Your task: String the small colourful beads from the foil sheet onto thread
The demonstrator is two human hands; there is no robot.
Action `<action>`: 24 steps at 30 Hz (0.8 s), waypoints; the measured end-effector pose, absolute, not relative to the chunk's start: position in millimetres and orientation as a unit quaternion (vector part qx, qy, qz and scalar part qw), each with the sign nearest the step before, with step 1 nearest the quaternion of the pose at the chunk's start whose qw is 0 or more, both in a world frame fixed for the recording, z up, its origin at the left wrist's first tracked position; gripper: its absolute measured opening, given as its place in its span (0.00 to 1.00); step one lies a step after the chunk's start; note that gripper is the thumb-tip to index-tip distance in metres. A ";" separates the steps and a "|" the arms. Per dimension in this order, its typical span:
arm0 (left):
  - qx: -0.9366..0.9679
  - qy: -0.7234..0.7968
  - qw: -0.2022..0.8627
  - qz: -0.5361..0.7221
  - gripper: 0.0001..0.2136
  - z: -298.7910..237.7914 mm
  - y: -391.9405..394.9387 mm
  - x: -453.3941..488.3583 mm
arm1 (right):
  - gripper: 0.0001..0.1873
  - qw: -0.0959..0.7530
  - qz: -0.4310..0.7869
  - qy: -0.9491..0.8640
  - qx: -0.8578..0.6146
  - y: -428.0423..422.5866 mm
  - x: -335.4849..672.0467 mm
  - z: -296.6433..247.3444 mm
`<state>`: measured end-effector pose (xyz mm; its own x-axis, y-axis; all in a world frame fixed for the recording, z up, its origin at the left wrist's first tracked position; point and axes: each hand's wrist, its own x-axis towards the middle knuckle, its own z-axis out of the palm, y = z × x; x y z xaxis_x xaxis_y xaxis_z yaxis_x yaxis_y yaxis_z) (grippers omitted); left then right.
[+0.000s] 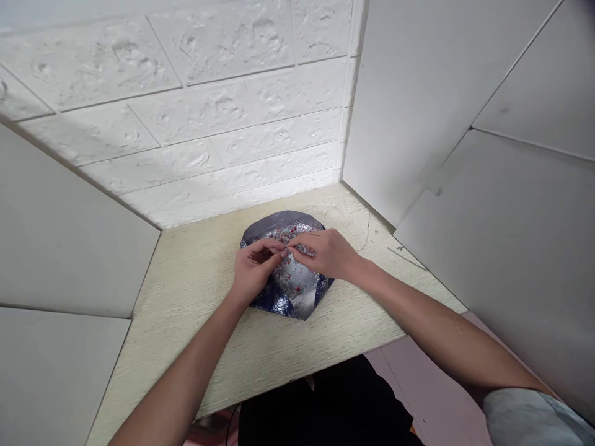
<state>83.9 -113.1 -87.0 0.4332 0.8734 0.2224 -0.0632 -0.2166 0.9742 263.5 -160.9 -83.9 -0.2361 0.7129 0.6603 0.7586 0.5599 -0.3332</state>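
Left hand: [253, 266] over the left part of the sheet, palm turned inward, thumb and index tips brought close together. Can't tell if they're fully closed or pinching something; too small at this size.
Right hand: [329, 254] comes in from the right, back of hand up, thumb and index tips drawn in at the same spot. Can't tell whether there's anything between them.
Fingertips: both hands meet just above the beads, about touching each other.
Beads: [297, 280] loose pile, mostly clear/whitish with some red, in the middle of the sheet; partly hidden by the hands.
Sheet: [304, 305] shiny, silver-grey and dark blue, angular outline, lies on the table below both hands.
Table: [195, 334] pale, grained top, fills the corner between wall and panels.
Strand: [369, 224] thin, pale, loosely curved on the table, behind and right of the sheet.
Rod: [407, 258] thin, grey, near the right panel, well apart from the sheet.
Wall: [186, 130] white, brick-pattern, behind the table.
Panels: white, left [65, 229] and right [502, 248] of the table.
Sleeve: [534, 416] light grey-blue, on the right arm.
Near edge: black clothing [320, 409] below the table edge, pinkish floor [418, 384] beside it.
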 end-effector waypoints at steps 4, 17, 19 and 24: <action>0.650 0.313 0.541 0.433 0.06 -86.9 -113.1 84.0 | 0.12 0.396 -0.019 -0.786 -0.474 -160.6 263.9 -85.1; 0.639 0.319 0.542 0.443 0.07 -88.8 -111.4 83.9 | 0.14 0.398 -0.015 -0.785 -0.475 -162.3 263.1 -81.5; 0.632 0.328 0.546 0.442 0.08 -89.0 -111.2 83.7 | 0.14 0.397 -0.012 -0.785 -0.475 -162.8 262.8 -80.7; 0.631 0.335 0.547 0.436 0.09 -89.0 -110.4 82.5 | 0.13 0.402 -0.009 -0.785 -0.471 -163.4 263.1 -80.6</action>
